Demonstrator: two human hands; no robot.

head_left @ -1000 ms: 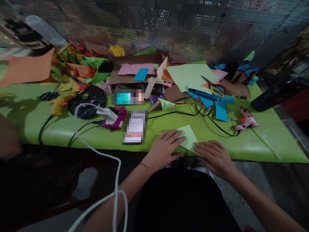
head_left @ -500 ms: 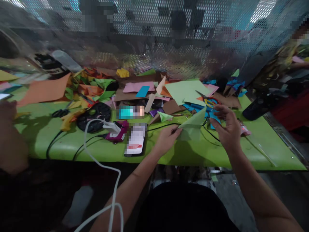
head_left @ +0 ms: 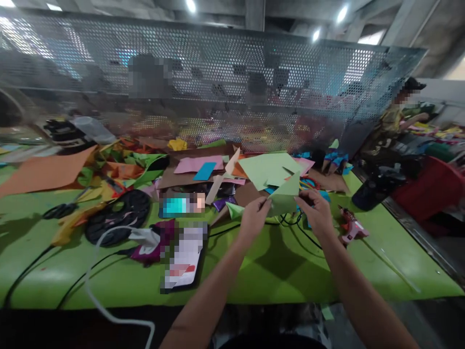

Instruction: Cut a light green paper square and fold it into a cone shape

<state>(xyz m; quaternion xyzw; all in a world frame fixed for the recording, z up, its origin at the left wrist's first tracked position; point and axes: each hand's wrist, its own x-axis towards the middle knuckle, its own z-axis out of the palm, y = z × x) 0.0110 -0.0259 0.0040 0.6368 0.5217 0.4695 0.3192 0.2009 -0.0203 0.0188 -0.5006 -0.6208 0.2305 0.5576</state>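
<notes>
A light green piece of paper, with a slanted upper edge, is held up over the table between my two hands. My left hand pinches its left corner between thumb and fingers. At the opposite side, my right hand has thumb and fingertips closed on the paper's right edge. Just behind the right hand, yellow-handled scissors lie among the papers, partly hidden by the hand and the sheet. A larger pale green sheet lies behind the held piece.
Coloured paper scraps line the back of the green table below a perforated metal screen. A pink glue gun and dark tumbler are at right. Leftward are a phone, purple power strip, yellow glue gun and black scissors.
My right hand has moved left, away from the scissors, and closed on the paper's right edge. My left hand keeps its grip. The view has tilted up, and another person's arm has left the left edge.
</notes>
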